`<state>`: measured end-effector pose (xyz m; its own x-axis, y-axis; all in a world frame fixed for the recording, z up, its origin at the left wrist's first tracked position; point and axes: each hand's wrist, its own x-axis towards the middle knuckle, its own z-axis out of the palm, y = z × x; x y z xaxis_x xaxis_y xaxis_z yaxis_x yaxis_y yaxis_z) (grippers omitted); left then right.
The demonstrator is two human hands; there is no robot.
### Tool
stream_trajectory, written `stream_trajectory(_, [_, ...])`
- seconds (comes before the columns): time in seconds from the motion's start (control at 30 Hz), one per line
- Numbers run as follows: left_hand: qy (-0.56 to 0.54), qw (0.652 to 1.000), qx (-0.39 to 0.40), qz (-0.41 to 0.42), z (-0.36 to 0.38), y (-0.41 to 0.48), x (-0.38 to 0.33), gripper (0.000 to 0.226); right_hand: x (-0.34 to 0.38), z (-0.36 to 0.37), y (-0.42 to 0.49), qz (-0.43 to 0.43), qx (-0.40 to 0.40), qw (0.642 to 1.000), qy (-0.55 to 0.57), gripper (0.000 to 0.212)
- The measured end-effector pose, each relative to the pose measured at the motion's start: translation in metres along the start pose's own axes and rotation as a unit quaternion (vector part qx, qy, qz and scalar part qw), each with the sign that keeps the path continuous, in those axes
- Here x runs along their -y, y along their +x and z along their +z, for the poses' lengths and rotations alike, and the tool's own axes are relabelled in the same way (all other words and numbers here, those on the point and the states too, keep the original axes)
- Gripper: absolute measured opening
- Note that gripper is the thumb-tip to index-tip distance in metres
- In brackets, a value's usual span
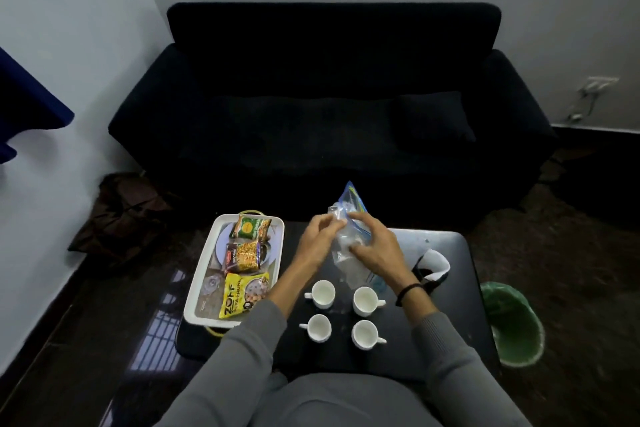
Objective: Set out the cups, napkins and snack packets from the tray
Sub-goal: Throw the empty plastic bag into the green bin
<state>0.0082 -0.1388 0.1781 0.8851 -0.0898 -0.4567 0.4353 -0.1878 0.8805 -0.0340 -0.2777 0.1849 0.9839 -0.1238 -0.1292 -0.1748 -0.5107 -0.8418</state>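
Both my hands hold a clear plastic pack of napkins with a blue top, upright above the black table. My left hand grips its upper left side, my right hand its right side. Several white cups stand in a square on the table: two behind and two in front. At the table's left lies a white tray with three snack packets: green, brown and yellow, yellow.
A black sofa stands behind the table. A bin lined with green plastic is on the floor at the right. A black-and-white object sits at the table's right side. A dark bag lies on the floor at the left.
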Motion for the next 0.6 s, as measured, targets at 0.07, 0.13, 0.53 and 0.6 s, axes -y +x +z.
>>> stream_trajectory(0.07, [-0.002,1.0,-0.022,-0.005,-0.004,-0.001,-0.003,0.068,-0.002,-0.002,0.001,0.037,-0.031,0.999,-0.016,0.051])
stream_trajectory(0.13, [-0.016,1.0,-0.001,-0.001,-0.007,0.0,-0.007,0.084,0.0,-0.001,0.003,0.05,-0.028,0.998,-0.021,0.045])
stream_trajectory(0.53, [-0.125,0.99,-0.056,-0.023,-0.021,0.025,-0.01,0.016,0.036,0.017,-0.003,-0.026,0.132,0.989,0.056,0.029])
stream_trajectory(0.6, [-0.101,0.992,-0.077,-0.002,-0.023,0.029,-0.011,0.019,0.039,0.023,-0.006,-0.037,0.118,0.991,0.06,0.036])
